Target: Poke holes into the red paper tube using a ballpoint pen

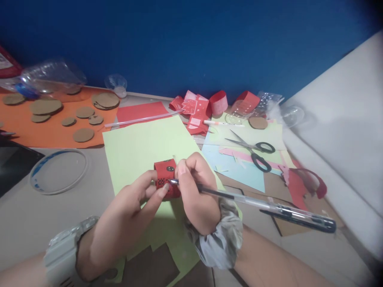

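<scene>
My left hand (131, 215) grips a small red paper ring (165, 167) between thumb and fingers, above a pale green sheet (134, 143). Black patterns and round marks cover the ring's outer face. In my right hand (199, 191) is a clear-barrelled black pen (269, 207), its tip against or very near the ring's patterned side. The right fingers are closed around the pen near its tip, and its capped end points right. Part of the ring is hidden behind the left thumb and the right fingers.
Scissors (251, 149) lie on coloured paper at the right. Red paper pieces (197, 107) sit along the back. Cardboard discs (46, 107) rest on an orange sheet (110, 135), beside a clear plastic bottle (54, 75). A tape-like ring (85, 163) lies at left.
</scene>
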`<state>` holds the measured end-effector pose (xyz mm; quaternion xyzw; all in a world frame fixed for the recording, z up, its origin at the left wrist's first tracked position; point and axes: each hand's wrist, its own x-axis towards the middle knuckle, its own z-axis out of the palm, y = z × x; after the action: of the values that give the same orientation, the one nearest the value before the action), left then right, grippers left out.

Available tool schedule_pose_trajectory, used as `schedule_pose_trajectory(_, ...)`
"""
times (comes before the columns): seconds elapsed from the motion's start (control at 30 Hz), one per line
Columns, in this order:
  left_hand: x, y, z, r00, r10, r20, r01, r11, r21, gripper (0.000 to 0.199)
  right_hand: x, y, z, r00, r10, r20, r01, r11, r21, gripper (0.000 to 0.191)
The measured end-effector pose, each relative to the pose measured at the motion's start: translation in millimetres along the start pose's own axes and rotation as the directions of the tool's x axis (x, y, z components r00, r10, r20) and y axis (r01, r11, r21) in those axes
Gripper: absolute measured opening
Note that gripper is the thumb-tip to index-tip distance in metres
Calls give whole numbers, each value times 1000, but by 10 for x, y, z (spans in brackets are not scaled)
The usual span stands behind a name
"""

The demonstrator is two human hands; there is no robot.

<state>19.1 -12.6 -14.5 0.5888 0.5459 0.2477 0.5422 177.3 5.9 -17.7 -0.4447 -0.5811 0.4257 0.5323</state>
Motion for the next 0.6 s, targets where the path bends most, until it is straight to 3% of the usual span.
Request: schedule_pose_trajectory(0.6,-4,9,5,1000,15,2,-15,1000,-14,26,-6,3,0,998,63,13,-63,998,15,32)
